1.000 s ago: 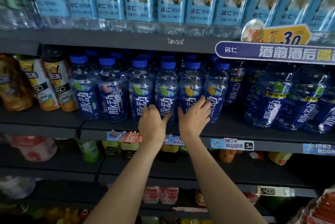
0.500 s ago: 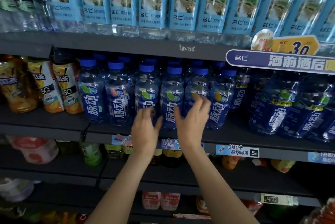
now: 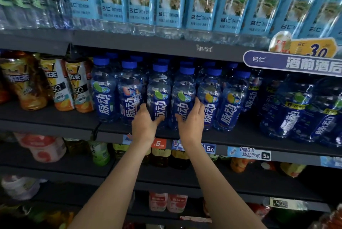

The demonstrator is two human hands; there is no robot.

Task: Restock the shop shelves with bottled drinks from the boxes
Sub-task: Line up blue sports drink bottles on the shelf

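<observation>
Two blue-capped bottles at the front of the middle shelf (image 3: 240, 136) are held, one per hand. The left hand (image 3: 145, 124) is wrapped around the base of the lime-labelled bottle (image 3: 158, 95), fingers curled behind it and thumb across its front. The right hand (image 3: 191, 119) is curled round the neighbouring bottle (image 3: 183, 97), thumb in front, fingers at its right side. Both forearms are stretched up and forward, roughly parallel. Both bottles stand upright in the front row.
</observation>
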